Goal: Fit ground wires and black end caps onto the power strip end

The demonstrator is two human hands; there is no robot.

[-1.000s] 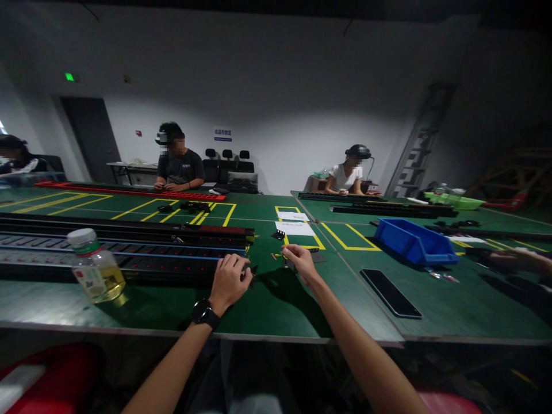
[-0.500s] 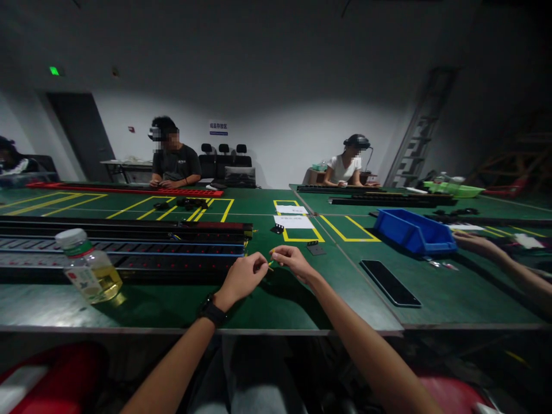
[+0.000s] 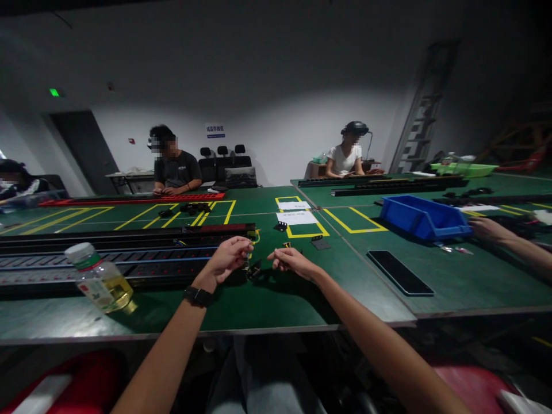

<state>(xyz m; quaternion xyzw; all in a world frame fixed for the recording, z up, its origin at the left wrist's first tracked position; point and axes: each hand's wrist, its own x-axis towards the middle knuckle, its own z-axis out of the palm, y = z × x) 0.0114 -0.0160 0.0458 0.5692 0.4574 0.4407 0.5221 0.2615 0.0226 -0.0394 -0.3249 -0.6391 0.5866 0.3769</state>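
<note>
Head view: fingers of left hand and right hand curled; whether anything is gripped cannot be told. Black part seen between them, by rails' right end; could be knocked by a low-passed hand. Room offered rightward, bounded by phone and table's near edge.

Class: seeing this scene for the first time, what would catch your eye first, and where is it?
Probably the bright blue bin, right of centre on the green table, beyond the dark phone. Next, the person's left hand and right hand, apart near the middle. At the left, a bottle of yellow liquid stands before long dark rails.
</note>
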